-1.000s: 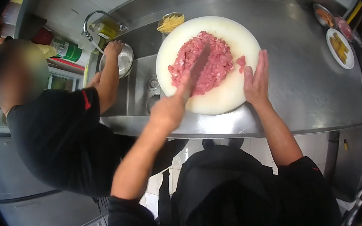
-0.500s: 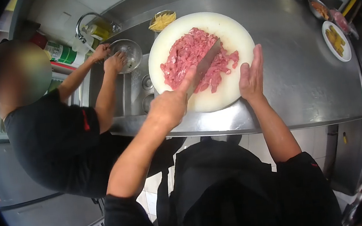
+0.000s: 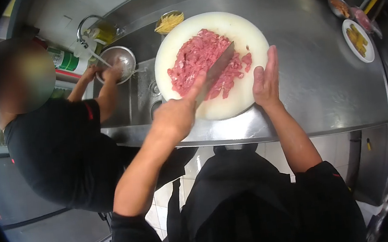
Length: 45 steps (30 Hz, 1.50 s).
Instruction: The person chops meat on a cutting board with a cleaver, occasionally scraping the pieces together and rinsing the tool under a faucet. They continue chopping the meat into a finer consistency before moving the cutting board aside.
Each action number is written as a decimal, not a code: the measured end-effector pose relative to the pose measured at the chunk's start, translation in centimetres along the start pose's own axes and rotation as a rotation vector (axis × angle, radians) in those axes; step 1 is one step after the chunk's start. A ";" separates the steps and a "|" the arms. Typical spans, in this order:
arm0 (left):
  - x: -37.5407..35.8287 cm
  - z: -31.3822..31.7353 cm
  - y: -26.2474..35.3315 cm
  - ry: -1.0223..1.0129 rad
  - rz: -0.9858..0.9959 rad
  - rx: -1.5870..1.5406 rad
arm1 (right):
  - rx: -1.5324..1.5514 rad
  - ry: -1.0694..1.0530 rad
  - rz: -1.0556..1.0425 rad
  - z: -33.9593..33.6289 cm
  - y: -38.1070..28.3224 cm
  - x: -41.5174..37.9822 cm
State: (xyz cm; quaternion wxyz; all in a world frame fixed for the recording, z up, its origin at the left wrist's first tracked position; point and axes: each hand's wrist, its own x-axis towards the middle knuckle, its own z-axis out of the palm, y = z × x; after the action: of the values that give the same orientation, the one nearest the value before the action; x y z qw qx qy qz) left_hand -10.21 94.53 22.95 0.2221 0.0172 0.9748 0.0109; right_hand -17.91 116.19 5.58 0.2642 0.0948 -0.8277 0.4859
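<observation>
My left hand [image 3: 174, 118] is closed around the handle of a kitchen knife [image 3: 219, 68], with a finger laid along the blade. The blade reaches up and right across a heap of chopped raw pink meat [image 3: 198, 56], and its tip shows near the heap's right side. Under the meat is a round white cutting board [image 3: 247, 88]. At the board's right edge my right hand [image 3: 267, 79] is held upright, fingers stretched and thumb apart, seemingly touching the rim. It holds nothing.
At the left, a co-worker [image 3: 57, 141] holds a metal bowl [image 3: 121, 52] by the faucet [image 3: 81, 31] over the sink. Yellow strips fill a small bowl [image 3: 169, 23] behind the board. A plate of pickle-like pieces [image 3: 367, 56] and a small bowl [image 3: 338, 6] stand at right on the steel counter [image 3: 311, 60].
The co-worker's bowl has moved left and tilted, and water now shows at it. My hands, the knife and the board sit slightly further left in view, with little other difference.
</observation>
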 end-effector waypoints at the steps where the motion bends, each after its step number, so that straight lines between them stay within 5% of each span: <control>1: -1.0 -0.7 -0.5 0.079 0.075 -0.059 | -0.013 0.000 -0.007 -0.1 0.1 0.1; 8: -1.7 -1.5 -0.6 0.053 0.031 -0.118 | -0.033 0.001 -0.020 -0.3 0.2 0.3; 9: -2.5 -0.9 -0.8 0.177 0.016 -0.248 | -0.031 -0.006 -0.014 -0.3 0.1 0.3; 13: -0.2 2.7 -3.2 0.098 0.064 -0.020 | -0.045 -0.022 0.004 -0.2 -0.2 0.1; 17: -2.8 1.3 -1.9 0.288 0.068 -0.317 | -0.035 -0.025 0.015 0.1 -0.1 0.2; 20: -0.9 2.0 -2.8 0.044 0.056 -0.030 | -0.042 -0.039 0.016 -0.3 -0.5 0.2; 23: -2.9 0.5 -2.7 0.248 0.020 -0.323 | -0.056 -0.036 0.018 -0.1 -0.1 0.2; 26: 0.0 2.9 -4.5 0.042 -0.063 -0.076 | -0.082 -0.048 0.017 -0.3 -0.5 0.0; 30: -1.6 -1.6 -4.7 0.275 0.057 -0.152 | -0.074 -0.051 0.021 -0.3 -0.6 0.4; 33: 1.3 -0.1 -4.2 0.462 -0.067 -0.208 | -0.074 -0.054 0.030 -0.3 -0.6 0.2; 36: 4.3 0.0 -4.9 0.147 -0.111 -0.026 | -0.086 -0.055 0.001 -0.4 -0.5 0.1; 39: 1.2 -3.2 -4.0 0.186 -0.133 -0.238 | -0.089 -0.043 0.009 -0.4 -0.5 0.3; 42: 3.8 0.8 -3.9 0.096 -0.112 -0.079 | -0.095 -0.054 0.003 -0.2 -0.6 0.1; 45: 1.4 -3.4 -3.0 0.107 -0.111 -0.133 | -0.118 -0.055 0.004 -0.4 -0.6 0.2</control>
State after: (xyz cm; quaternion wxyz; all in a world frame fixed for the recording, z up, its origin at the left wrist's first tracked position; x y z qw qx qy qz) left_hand -13.03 91.49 25.36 0.1706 -0.0521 0.9819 0.0642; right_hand -17.69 116.19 6.31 0.2451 0.0907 -0.8620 0.4342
